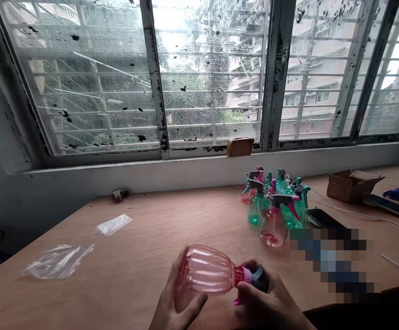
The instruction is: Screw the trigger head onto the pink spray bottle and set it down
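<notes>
A clear pink spray bottle lies on its side in both my hands, low in the middle of the view. My left hand wraps round the ribbed body from beneath. My right hand is closed on the dark spray head with its pink collar and trigger. A cluster of several upright pink and teal spray bottles stands on the wooden table beyond my right hand.
Two clear plastic bags lie at the left. A black phone, white cable, open cardboard box and blue item sit at the right. A small brown block rests on the window sill.
</notes>
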A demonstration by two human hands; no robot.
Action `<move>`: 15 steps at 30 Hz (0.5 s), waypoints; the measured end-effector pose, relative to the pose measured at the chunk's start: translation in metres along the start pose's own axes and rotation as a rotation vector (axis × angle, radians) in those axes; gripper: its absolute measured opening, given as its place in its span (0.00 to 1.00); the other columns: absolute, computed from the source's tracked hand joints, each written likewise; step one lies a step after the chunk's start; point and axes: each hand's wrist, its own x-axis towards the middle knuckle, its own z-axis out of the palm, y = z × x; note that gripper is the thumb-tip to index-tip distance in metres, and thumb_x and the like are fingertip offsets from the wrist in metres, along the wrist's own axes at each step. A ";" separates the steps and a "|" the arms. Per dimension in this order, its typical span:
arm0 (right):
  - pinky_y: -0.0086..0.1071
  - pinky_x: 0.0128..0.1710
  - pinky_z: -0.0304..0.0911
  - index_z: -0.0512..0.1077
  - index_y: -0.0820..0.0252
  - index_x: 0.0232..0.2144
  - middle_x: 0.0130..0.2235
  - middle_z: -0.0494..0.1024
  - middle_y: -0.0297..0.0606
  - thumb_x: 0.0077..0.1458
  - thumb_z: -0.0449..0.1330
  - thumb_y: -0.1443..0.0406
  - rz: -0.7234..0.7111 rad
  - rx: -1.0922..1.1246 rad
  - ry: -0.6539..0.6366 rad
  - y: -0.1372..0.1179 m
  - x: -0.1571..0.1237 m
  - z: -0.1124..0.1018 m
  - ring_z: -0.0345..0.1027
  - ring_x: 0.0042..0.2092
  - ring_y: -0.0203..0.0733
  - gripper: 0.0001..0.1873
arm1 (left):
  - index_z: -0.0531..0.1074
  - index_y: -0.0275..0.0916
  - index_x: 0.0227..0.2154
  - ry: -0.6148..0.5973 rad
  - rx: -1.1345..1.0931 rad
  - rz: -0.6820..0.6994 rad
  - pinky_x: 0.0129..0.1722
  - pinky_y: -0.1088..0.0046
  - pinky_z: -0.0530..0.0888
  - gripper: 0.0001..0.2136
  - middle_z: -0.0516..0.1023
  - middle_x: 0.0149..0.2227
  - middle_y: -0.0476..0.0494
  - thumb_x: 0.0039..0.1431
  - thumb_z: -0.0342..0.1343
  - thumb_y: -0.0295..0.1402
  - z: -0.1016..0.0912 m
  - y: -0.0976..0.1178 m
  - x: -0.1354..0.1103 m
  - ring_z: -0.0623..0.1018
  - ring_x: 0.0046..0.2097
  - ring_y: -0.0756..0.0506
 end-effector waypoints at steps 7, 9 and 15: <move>0.31 0.30 0.73 0.74 0.61 0.38 0.30 0.78 0.33 0.50 0.73 0.53 0.011 -0.024 -0.028 0.000 -0.001 -0.001 0.77 0.29 0.40 0.22 | 0.64 0.42 0.66 -0.021 -0.101 -0.095 0.62 0.59 0.71 0.38 0.74 0.63 0.34 0.54 0.69 0.47 0.000 0.002 0.003 0.73 0.63 0.32; 0.31 0.30 0.73 0.74 0.61 0.38 0.30 0.78 0.33 0.50 0.73 0.52 0.004 -0.033 -0.031 -0.002 -0.002 -0.001 0.78 0.29 0.41 0.22 | 0.66 0.41 0.64 -0.051 -0.081 -0.092 0.62 0.60 0.71 0.36 0.75 0.61 0.35 0.55 0.68 0.46 -0.001 0.007 0.005 0.74 0.63 0.32; 0.33 0.30 0.73 0.73 0.60 0.38 0.30 0.79 0.34 0.51 0.72 0.50 -0.011 -0.035 -0.029 -0.003 -0.001 0.000 0.79 0.29 0.43 0.22 | 0.69 0.43 0.62 -0.045 -0.056 -0.060 0.61 0.60 0.73 0.31 0.77 0.60 0.38 0.56 0.67 0.45 0.003 0.011 0.005 0.75 0.62 0.33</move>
